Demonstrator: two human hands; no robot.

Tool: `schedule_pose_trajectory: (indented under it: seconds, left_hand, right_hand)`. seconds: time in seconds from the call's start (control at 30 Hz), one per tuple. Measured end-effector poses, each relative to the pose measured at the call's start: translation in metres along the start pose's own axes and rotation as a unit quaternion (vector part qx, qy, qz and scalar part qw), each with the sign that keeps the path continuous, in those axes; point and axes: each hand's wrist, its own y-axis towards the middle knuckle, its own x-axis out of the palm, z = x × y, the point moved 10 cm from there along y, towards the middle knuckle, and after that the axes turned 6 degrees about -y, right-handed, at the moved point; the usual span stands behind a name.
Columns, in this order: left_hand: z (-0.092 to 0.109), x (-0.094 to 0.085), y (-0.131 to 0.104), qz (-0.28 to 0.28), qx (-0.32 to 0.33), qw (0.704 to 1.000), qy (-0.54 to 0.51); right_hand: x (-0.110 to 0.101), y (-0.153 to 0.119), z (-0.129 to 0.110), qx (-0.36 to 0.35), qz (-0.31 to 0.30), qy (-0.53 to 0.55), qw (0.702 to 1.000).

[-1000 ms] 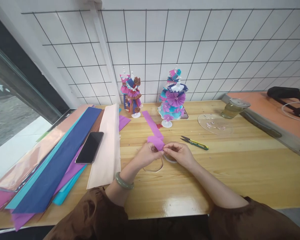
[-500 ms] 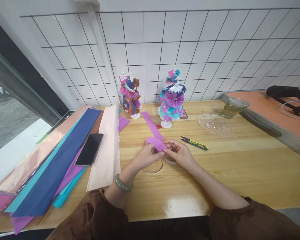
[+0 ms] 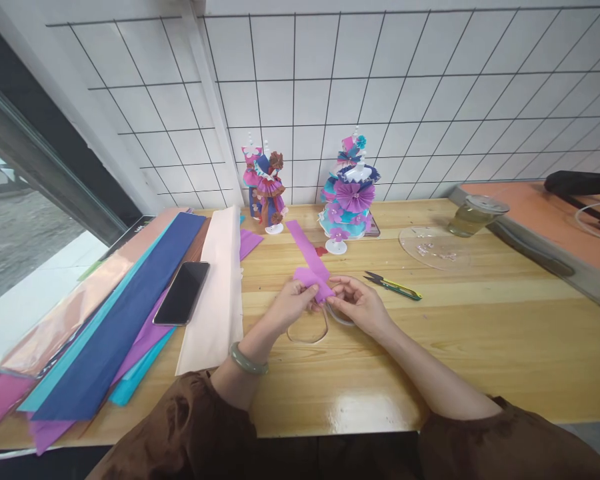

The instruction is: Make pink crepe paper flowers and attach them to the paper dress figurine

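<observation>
Pinched between the fingers of my left hand is a purple crepe paper strip, its far end lying out over the table. My right hand grips the strip's near right edge with thumb and fingertips. Partly hidden under my right hand, a roll of tape or similar ring rests on the wood. A thin loop of cord or tape lies below my left hand. To the right of my right hand are yellow-and-green thread snips.
Crepe paper sheets are stacked at left, with a phone on top. Small dress forms in paper dresses stand at the back, one pair left, another nearer the middle. A clear plate and a lidded cup are at right.
My left thumb has moved onto the top of the purple strip, and the strip's near part is pressed flatter. The whole view has shifted slightly.
</observation>
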Motion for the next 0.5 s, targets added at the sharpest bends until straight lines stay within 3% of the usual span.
schedule_pose_trajectory:
  seconds: [0.13,0.27,0.43,0.5]
  left_hand:
    - [0.002,-0.005,0.001,0.023,0.002,0.999,-0.026]
    - [0.005,-0.005,0.001,0.021,0.005,0.998,-0.057]
    - [0.011,-0.019,0.000,0.096,0.064,0.989,-0.091]
    - [0.016,-0.018,0.000,0.090,0.097,0.989,-0.071]
  right_hand:
    - [0.003,0.002,0.000,-0.003,-0.002,0.011,1.000]
    - [-0.007,0.007,0.001,-0.003,0.043,0.016,0.999]
    - [-0.020,0.012,0.002,-0.016,0.095,0.041,0.995]
    - [-0.020,0.013,0.002,-0.021,0.098,0.048,0.994]
